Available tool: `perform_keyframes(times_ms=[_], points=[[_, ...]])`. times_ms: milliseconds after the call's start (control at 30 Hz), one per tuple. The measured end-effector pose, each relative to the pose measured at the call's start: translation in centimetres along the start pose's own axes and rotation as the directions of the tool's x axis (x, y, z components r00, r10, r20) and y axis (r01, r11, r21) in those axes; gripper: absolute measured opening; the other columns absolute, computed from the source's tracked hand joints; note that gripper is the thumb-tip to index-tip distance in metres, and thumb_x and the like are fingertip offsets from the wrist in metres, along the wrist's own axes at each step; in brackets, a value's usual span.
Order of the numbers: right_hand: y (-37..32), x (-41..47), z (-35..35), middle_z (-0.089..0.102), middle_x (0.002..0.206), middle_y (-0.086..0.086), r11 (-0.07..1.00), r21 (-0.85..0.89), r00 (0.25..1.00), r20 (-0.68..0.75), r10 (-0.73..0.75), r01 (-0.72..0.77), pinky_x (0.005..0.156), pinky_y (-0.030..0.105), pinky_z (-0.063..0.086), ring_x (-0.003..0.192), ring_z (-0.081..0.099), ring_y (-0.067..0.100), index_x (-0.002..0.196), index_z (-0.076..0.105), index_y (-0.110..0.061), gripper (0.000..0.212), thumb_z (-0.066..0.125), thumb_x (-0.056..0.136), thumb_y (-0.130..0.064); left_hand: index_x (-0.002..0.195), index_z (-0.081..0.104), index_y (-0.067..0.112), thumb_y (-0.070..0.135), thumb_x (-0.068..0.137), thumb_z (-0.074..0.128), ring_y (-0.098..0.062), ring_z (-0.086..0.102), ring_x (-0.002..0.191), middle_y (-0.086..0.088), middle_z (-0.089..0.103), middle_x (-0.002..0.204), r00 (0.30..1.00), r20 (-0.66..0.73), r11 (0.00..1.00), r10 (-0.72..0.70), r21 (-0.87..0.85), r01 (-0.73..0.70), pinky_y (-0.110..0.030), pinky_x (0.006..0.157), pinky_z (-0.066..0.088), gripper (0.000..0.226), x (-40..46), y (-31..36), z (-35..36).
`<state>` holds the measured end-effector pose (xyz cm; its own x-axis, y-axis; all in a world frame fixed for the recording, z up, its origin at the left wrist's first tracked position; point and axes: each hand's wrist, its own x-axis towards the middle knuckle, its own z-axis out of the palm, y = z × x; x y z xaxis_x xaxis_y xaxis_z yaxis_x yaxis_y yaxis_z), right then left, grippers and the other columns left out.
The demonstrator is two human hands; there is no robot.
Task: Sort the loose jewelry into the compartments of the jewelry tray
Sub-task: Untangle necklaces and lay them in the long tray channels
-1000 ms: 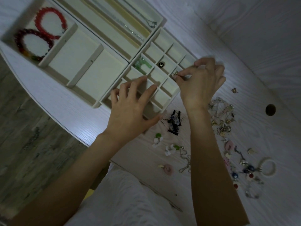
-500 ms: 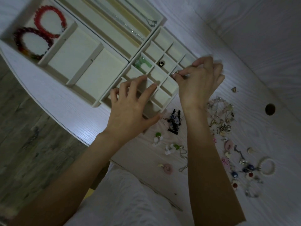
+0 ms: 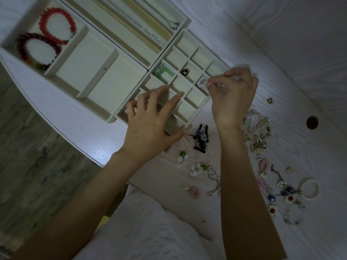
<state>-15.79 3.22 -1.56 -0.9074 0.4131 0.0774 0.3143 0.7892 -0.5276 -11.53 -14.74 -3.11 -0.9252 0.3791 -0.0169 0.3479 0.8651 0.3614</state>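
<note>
Showing a dim room, with pale light catching only the near edge of a white wood-grain desk (image 3: pixel 62 117). Curving along the left, that edge, over a grey plank floor (image 3: pixel 30 166) with darker knots. Running behind the desk at upper right, a whitish wall (image 3: pixel 300 34) with the same grain pattern. Piercing the desk near its far right side, a round dark cable hole (image 3: pixel 312 122). Filling the bottom middle, white crumpled cloth (image 3: pixel 142 231).

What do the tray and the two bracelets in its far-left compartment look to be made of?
The tray: cream, matte, likely fabric-lined board; no shine. The red bracelet: glossy translucent beads, glass or plastic. The dark bracelet: polished maroon beads with a few coloured ones, perhaps stone; too dim to tell.
</note>
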Motion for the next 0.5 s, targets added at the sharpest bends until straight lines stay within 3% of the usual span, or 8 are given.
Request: perform_keyframes(times_ms=[67,167,233,333,400,500], points=[[0.8,-0.5,-1.4,0.053,0.104,-0.004,0.994,0.113,1.000,0.008,0.006,-0.007,0.085,0.008,0.033,0.101,0.044,0.015,0.087,0.075,-0.021,0.009,0.072,0.080,-0.025,0.138,0.048,0.021,0.069,0.079,0.048,-0.033,0.041,0.118,-0.013,0.042,0.142,1.000,-0.006,1.000,0.005,0.007,-0.005,-0.046,0.092,0.031,0.076,0.0,0.0,0.0],[3.0,-2.3,-4.2,0.056,0.105,0.000,0.985,0.164,0.996,0.065,-0.066,0.054,0.086,0.028,0.046,0.099,0.054,0.022,0.094,0.073,-0.013,0.015,0.069,0.082,-0.020,0.138,0.049,0.019,0.070,0.082,0.044,-0.035,0.043,0.118,-0.014,0.043,0.142,1.000,-0.009,1.000,0.000,0.013,0.001,-0.047,0.092,0.030,0.076,0.0,0.3,-0.2],[4.9,-4.3,-6.0,0.060,0.107,0.004,0.990,0.122,0.987,0.133,-0.087,0.071,0.089,0.031,0.045,0.100,0.056,0.023,0.100,0.072,-0.011,0.020,0.068,0.082,-0.020,0.138,0.048,0.020,0.070,0.082,0.043,-0.037,0.043,0.118,-0.014,0.043,0.142,1.000,-0.003,1.000,-0.003,0.015,0.003,-0.047,0.092,0.030,0.076,0.1,0.7,-0.2],[7.5,-7.4,-6.3,0.061,0.113,0.008,0.985,-0.075,0.969,0.207,-0.136,0.155,0.101,0.032,0.033,0.110,0.052,0.030,0.109,0.068,-0.011,0.032,0.066,0.081,-0.027,0.140,0.045,0.023,0.069,0.079,0.045,-0.036,0.041,0.119,-0.012,0.040,0.144,0.999,0.024,0.999,-0.022,0.028,0.022,-0.047,0.093,0.029,0.076,0.2,0.6,-0.3],[8.9,-9.0,-5.8,0.060,0.120,0.009,0.963,-0.174,0.963,0.215,-0.165,0.204,0.106,0.041,0.030,0.117,0.050,0.034,0.113,0.065,-0.011,0.037,0.064,0.081,-0.028,0.139,0.046,0.024,0.068,0.079,0.045,-0.037,0.040,0.119,-0.011,0.039,0.144,0.999,0.028,0.999,-0.034,0.028,0.033,-0.048,0.093,0.029,0.075,0.1,0.8,-0.1],[9.7,-10.0,-5.2,0.060,0.121,0.008,0.969,-0.175,0.975,0.165,-0.148,0.176,0.101,0.038,0.029,0.117,0.049,0.032,0.112,0.065,-0.009,0.033,0.060,0.083,-0.022,0.138,0.048,0.023,0.067,0.078,0.045,-0.037,0.039,0.119,-0.012,0.040,0.143,0.999,0.007,0.998,-0.047,0.038,0.047,-0.049,0.094,0.029,0.074,0.1,1.1,0.2]])
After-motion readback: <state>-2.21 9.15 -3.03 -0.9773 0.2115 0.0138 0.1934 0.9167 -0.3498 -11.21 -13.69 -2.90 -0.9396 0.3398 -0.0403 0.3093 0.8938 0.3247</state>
